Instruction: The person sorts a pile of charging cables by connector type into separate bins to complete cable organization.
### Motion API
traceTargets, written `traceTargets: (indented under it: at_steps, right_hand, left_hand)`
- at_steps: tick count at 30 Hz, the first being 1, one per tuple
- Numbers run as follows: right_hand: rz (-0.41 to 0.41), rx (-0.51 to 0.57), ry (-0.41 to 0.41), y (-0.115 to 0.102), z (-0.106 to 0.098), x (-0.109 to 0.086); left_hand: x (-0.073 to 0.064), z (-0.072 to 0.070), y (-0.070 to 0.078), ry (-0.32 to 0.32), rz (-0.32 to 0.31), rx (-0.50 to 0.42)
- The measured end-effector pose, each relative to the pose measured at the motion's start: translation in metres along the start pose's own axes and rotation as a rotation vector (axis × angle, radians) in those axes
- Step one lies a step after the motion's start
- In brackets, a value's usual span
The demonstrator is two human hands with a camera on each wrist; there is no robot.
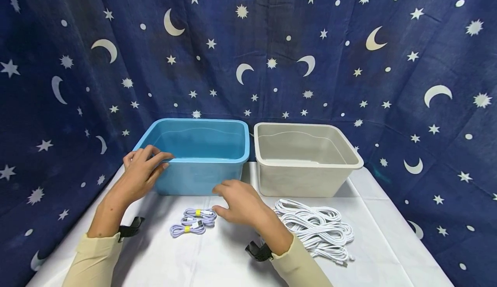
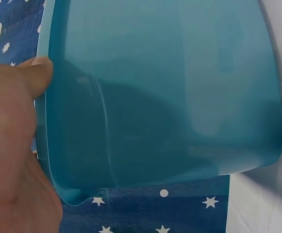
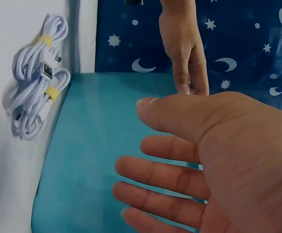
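Observation:
My left hand (image 1: 137,172) grips the front rim of the blue plastic bin (image 1: 202,178) near its left corner. In the left wrist view its thumb (image 2: 42,77) presses the outside of the rim, and the other fingers are mostly hidden behind it. My right hand (image 1: 241,203) hovers in front of the bin's lower right part, holding nothing. The right wrist view shows its fingers (image 3: 155,172) spread and fairly straight. Coiled lilac USB cables (image 1: 188,229) with yellow ties lie on the table between the hands, just left of the right hand.
A light grey bin (image 1: 303,181) stands to the right of the blue one. Several bundled white cables (image 1: 316,231) lie in front of it, partly behind my right wrist. A white cloth (image 1: 382,235) covers the table, and a dark blue star-patterned curtain (image 1: 272,93) hangs behind.

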State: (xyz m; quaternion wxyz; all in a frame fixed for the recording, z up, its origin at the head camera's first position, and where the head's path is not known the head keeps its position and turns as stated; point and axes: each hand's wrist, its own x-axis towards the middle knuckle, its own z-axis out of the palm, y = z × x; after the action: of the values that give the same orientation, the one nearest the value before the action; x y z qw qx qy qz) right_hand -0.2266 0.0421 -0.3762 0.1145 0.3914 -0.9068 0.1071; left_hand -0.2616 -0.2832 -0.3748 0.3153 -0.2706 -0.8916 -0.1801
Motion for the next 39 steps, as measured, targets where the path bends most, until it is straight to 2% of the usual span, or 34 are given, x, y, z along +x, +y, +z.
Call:
traceTargets:
  at_steps: [11, 20, 26, 33, 39]
  right_hand:
    - [0.031, 0.063, -0.038, 0.001, 0.015, 0.028]
    - [0.072, 0.204, -0.145, 0.001, 0.031, 0.05]
    - [0.057, 0.27, -0.17, -0.005, 0.038, 0.055]
    - [0.052, 0.24, -0.196, -0.012, 0.051, 0.054]
    - [0.028, 0.277, -0.231, -0.012, 0.059, 0.055]
  left_hand:
    - [0.001, 0.001, -0.003, 0.011, 0.006, -0.002]
    - [0.008, 0.006, 0.0, 0.004, 0.003, -0.011]
    - [0.003, 0.004, 0.001, -0.009, -0.023, -0.004]
    - [-0.006, 0.005, -0.002, -0.016, -0.024, 0.006]
    - [-0.005, 0.005, -0.002, -0.01, -0.026, 0.01]
